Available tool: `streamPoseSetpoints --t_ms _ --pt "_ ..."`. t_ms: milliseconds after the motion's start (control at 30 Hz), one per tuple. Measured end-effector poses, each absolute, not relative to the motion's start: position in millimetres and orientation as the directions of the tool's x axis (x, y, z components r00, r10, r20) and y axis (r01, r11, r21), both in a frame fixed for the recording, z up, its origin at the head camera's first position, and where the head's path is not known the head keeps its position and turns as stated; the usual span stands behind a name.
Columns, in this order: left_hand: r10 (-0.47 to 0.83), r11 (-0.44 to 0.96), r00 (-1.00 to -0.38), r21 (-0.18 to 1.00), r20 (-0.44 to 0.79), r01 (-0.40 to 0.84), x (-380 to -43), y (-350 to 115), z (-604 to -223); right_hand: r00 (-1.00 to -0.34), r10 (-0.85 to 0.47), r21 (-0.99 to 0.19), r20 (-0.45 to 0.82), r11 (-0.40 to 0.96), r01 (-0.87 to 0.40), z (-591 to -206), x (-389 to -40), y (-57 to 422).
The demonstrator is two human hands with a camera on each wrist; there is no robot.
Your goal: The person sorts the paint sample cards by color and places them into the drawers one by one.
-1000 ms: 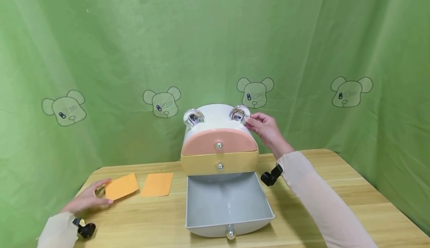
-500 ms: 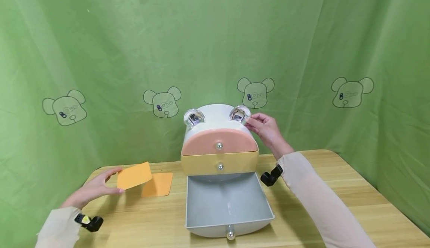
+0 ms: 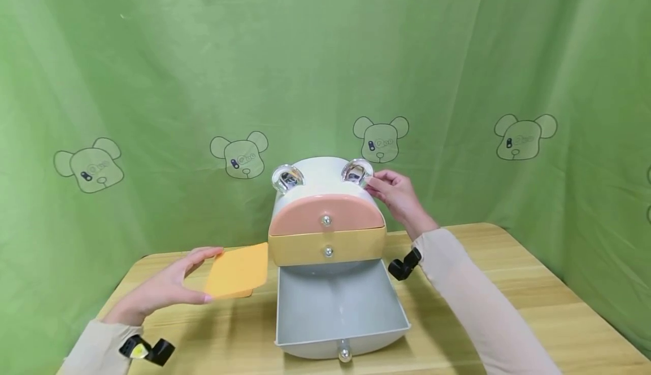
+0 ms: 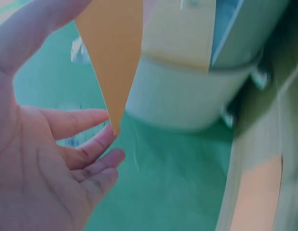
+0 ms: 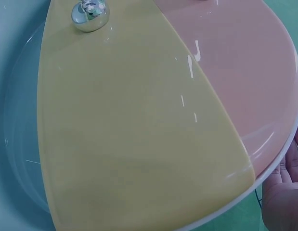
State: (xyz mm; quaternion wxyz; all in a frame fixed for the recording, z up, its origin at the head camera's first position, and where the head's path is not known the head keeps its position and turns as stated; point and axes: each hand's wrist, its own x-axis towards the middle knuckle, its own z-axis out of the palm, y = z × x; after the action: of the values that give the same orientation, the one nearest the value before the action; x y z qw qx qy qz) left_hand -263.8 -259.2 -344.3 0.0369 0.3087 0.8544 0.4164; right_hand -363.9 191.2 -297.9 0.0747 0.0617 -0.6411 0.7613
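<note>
My left hand (image 3: 170,286) holds an orange card (image 3: 238,270) by its edges, thumb on the near side and fingers on the far side, raised over the table. A second orange card (image 4: 257,197) lies on the table; in the head view the held one covers most of it. My right hand (image 3: 400,197) pinches the right silver ear (image 3: 357,172) on top of a white animal-shaped drawer box (image 3: 321,178). The box's bottom grey drawer (image 3: 338,301) is pulled out and holds nothing. Above it, the yellow drawer (image 3: 300,249) and pink drawer (image 3: 300,215) are closed.
The box stands mid-table on a light wooden table (image 3: 488,284). A green curtain (image 3: 168,81) with printed bear heads hangs behind and on both sides. A silver knob (image 3: 344,354) sticks out from the grey drawer's front.
My left hand has lifted the orange card off the table and carried it right, over the second card, toward the box. My right hand has stayed at the ear.
</note>
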Motion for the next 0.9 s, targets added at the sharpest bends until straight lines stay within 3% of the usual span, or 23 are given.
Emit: streamPoseSetpoints --t_ms 300,567,900 --pt "0.556 0.411 -0.813 0.792 0.173 0.450 -247.8 -204.2 -346.3 -0.984 0.039 -0.970 0.173 -0.167 -0.177 -296.0 -362.0 189.6" --pt "0.562 0.434 -0.806 0.762 0.187 0.480 -242.7 -158.6 -377.5 -0.984 0.039 -0.967 0.175 -0.180 -0.180 -295.3 -361.9 190.2" --pt "0.549 0.473 -0.808 0.718 0.212 0.510 -246.0 -148.2 -400.3 -0.983 0.038 -0.962 0.181 -0.203 -0.185 -295.6 -363.2 190.5"
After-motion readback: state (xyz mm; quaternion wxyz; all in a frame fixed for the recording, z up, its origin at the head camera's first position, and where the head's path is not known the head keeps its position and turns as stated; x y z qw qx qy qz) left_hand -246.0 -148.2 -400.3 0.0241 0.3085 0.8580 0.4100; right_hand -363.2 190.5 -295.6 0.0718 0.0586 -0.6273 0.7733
